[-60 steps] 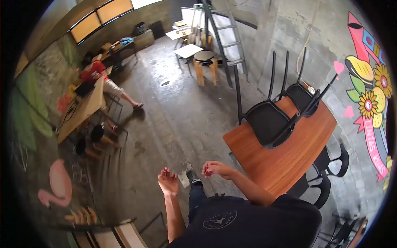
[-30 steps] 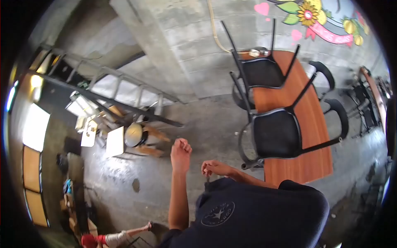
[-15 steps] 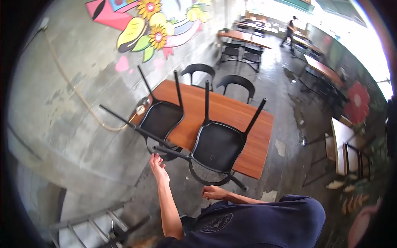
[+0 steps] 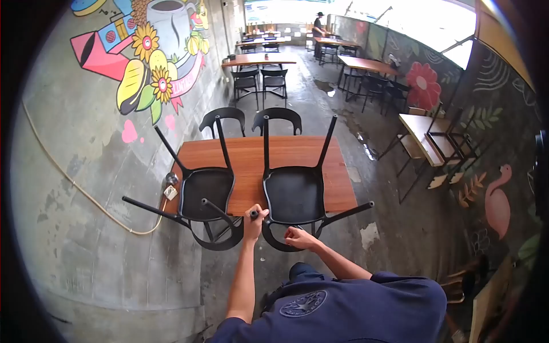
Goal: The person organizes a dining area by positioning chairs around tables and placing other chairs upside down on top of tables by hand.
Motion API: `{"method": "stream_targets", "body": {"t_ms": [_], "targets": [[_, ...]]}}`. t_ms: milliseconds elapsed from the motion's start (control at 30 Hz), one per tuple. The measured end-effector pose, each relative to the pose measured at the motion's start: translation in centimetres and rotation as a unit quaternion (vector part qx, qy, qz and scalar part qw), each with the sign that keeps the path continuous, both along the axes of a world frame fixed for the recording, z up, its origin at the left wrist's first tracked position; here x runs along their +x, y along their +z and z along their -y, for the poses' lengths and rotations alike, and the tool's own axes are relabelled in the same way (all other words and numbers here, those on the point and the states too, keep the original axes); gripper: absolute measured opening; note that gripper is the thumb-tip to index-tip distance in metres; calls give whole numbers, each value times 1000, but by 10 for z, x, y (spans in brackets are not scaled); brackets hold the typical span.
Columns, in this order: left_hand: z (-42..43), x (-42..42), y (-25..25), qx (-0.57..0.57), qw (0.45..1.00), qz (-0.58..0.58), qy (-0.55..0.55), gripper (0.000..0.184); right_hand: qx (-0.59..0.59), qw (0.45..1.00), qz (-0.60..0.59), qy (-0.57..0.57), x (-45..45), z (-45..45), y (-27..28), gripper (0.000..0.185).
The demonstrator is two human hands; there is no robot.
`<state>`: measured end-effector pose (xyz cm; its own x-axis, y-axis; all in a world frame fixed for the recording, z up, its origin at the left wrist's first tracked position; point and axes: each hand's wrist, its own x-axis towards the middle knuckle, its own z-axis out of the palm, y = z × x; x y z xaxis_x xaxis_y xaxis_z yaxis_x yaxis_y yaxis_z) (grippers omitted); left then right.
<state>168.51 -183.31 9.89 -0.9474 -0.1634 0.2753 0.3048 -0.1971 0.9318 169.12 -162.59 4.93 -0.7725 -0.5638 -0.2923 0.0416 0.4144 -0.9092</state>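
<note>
Two black chairs rest upside down on the wooden table (image 4: 246, 150), seats on its top and legs pointing up. My left hand (image 4: 251, 227) is closed around a front leg of the right chair (image 4: 294, 194); the leg's round end shows above my fist. My right hand (image 4: 303, 238) is at that chair's curved backrest, fingers curled. Whether it grips the backrest is hidden. The left chair (image 4: 206, 194) sits beside it, and neither hand touches it.
Two upright chairs (image 4: 223, 119) stand at the table's far side. A white socket box (image 4: 170, 192) with a cable is near the left wall. Another table (image 4: 423, 134) stands right; more tables and a person (image 4: 318, 26) are farther back.
My open left hand has moved right and closed around the right chair's leg. My right hand has come up to the backrest. The view has turned and levelled.
</note>
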Motion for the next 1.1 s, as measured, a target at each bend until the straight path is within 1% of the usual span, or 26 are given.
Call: {"method": "stream_targets", "body": {"t_ms": [33,67,100,133,167,233,267,300,333,367,400,433,500,533,600,633,700,733,767,833,900,967,1000,1033,1067,1100], "targets": [[-1,-2,0,-38,999,16,-22,21,0,1000,-2,-10,0,7,-10,30],[-2,-4,1,-76,996,30,-42,30,-11,998,-54,-21,2,15,-20,38],[-7,-8,-15,-58,997,-28,-44,36,-21,993,-111,-31,-3,20,-26,47],[-12,-6,-17,-82,994,-34,-55,33,11,991,-132,-11,-6,23,-17,66],[-18,1,-7,-107,991,-34,-66,30,14,979,-204,-18,-8,28,-25,68],[-32,15,22,-148,981,-51,-115,27,-12,959,-282,-27,-15,35,-43,67],[-39,19,29,-192,965,-117,-134,26,-19,954,-298,-15,-13,34,-36,48],[-46,8,-3,-187,958,-141,-162,24,-19,952,-306,-19,-22,35,-26,48],[-57,12,-6,-239,938,-219,-122,25,-27,953,-299,-26,-7,26,-30,47],[-61,31,29,-320,916,-131,-201,27,-36,955,-292,-34,-3,24,-29,46],[-70,47,47,-360,905,-129,-186,31,-43,957,-283,-41,6,16,-32,44],[-74,51,44,-360,904,-131,-190,31,-49,959,-274,-49,17,8,-36,43],[-78,58,36,-327,898,-64,-287,36,-65,962,-258,-64,46,-23,-50,41],[-78,60,41,-329,897,-65,-289,36,-74,963,-249,-70,48,-15,-48,40],[-78,73,58,-321,882,-93,-334,41,-91,966,-228,-79,67,-28,-50,37],[-76,78,64,-321,881,-87,-335,41,-100,968,-213,-83,62,-11,-37,36],[-75,85,82,-278,883,-77,-370,43,-117,973,-175,-90,79,-28,-26,33],[-72,93,91,-284,873,-63,-392,44,-126,976,-152,-95,84,-13,-14,32],[-73,95,93,-283,873,-59,-394,44,-133,976,-139,-100,103,-35,-12,31],[-76,103,96,-277,866,-132,-395,46,-144,977,-113,-111,114,-46,-2,29],[-76,113,105,-273,862,-116,-410,43,-155,976,-89,-122,129,-36,9,26],[-74,122,110,-269,846,-144,-437,33,-169,974,-66,-133,140,-33,21,24],[-71,125,110,-231,831,-122,-491,28,-177,973,-60,-137,150,-34,22,23],[-71,131,106,-236,829,-127,-491,28,-187,971,-57,-140,159,-38,21,21],[-74,139,95,-133,870,-99,-464,29,-198,968,-58,-141,158,-41,24,20],[-71,142,85,-29,899,-68,-432,31,-209,966,-58,-143,157,-32,26,19]]}}
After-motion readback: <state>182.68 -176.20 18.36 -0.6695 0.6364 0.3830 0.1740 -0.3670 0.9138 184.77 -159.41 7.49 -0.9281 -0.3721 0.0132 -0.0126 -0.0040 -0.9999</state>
